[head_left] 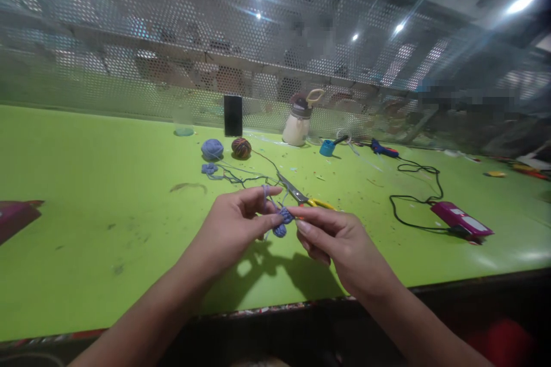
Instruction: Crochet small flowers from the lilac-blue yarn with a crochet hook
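Note:
My left hand (241,215) pinches a small blue-purple crochet piece (279,230) between thumb and fingers. Yarn of the same colour loops around its raised index finger. Close beside it, my right hand (333,232) is closed on a thin crochet hook (300,218), mostly hidden by the fingers, with its tip at the piece. Just beyond the hands lie open scissors (297,192) with yellow handles. Farther back are a blue-purple yarn ball (212,149), a dark multicoloured yarn ball (241,148) and a small blue-purple crocheted piece (209,168).
A phone (233,116) stands upright near the perforated screen (172,69), beside a pale bottle (297,126). A blue pot (327,148), a glue gun (384,149) and a magenta box (461,221) with a black cable sit to the right on the green table (107,195).

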Available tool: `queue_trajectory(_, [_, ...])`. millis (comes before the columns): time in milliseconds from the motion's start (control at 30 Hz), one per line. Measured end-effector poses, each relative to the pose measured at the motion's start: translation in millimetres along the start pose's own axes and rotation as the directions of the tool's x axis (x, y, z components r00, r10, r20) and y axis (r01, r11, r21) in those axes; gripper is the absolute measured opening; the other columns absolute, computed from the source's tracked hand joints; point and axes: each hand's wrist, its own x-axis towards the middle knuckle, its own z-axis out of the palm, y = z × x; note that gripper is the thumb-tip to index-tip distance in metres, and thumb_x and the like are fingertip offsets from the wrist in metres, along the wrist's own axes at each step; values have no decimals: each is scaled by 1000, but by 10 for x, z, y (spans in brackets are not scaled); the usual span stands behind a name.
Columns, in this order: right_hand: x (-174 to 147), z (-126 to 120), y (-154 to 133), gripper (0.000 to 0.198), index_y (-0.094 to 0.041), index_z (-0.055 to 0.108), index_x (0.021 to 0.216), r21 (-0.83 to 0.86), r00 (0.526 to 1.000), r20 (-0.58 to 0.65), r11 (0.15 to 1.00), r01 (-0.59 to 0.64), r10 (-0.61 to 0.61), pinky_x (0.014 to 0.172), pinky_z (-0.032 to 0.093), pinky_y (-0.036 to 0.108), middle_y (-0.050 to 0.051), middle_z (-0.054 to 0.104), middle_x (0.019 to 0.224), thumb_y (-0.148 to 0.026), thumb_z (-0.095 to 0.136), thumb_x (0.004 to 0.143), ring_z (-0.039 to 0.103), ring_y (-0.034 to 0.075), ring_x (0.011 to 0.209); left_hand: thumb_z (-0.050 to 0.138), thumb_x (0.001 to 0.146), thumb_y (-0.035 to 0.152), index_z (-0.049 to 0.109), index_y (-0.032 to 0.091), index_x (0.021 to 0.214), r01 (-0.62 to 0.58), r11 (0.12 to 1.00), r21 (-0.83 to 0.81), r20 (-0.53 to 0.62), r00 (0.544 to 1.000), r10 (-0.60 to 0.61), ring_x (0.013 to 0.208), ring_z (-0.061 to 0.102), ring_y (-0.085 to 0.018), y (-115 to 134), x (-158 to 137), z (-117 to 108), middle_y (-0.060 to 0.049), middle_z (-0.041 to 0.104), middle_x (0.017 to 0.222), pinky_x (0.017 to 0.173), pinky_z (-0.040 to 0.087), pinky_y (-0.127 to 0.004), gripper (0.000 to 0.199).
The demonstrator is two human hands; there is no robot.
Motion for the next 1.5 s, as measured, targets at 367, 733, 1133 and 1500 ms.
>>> queue_trajectory(367, [-5, -18, -86, 27, -17, 78, 99, 202, 983, 106, 965, -169, 150, 42, 17, 20, -4, 53, 54, -27, 79, 74, 34, 4, 42, 84, 68, 16, 72, 19, 114, 4, 994, -105, 100, 995, 7, 72, 61, -12, -48, -32, -74, 2, 67, 77, 72, 50, -27, 48])
queue_trajectory(733, [-57, 96, -9, 32, -19, 76, 106, 213, 990, 76, 968, -129, 115, 41, 18, 20, -5, 51, 55, -32, 77, 77, 32, 5, 44, 82, 68, 12, 72, 19, 113, 38, 979, -202, 89, 996, -20, 77, 64, -14, -128, -6, -100, 0, 70, 82, 78, 51, -30, 46])
queue_trajectory(1133, [-48, 114, 44, 30, -20, 76, 102, 381, 982, 78, 905, -190, 173, 41, 20, 18, -5, 55, 54, -29, 79, 74, 30, 2, 39, 83, 70, 17, 76, 23, 104, 36, 981, -189, 132, 991, -11, 70, 60, -10, -144, -8, -145, 4, 63, 73, 75, 46, -25, 35])
queue_trajectory(1500, [-43, 50, 28, 30, -18, 78, 101, 233, 990, 54, 962, -141, 132, 41, 18, 18, -5, 51, 53, -31, 79, 75, 34, 4, 42, 82, 71, 14, 74, 22, 111, 65, 984, -164, 150, 988, -40, 79, 62, -12, -162, 14, -144, 1, 69, 84, 79, 48, -26, 42])
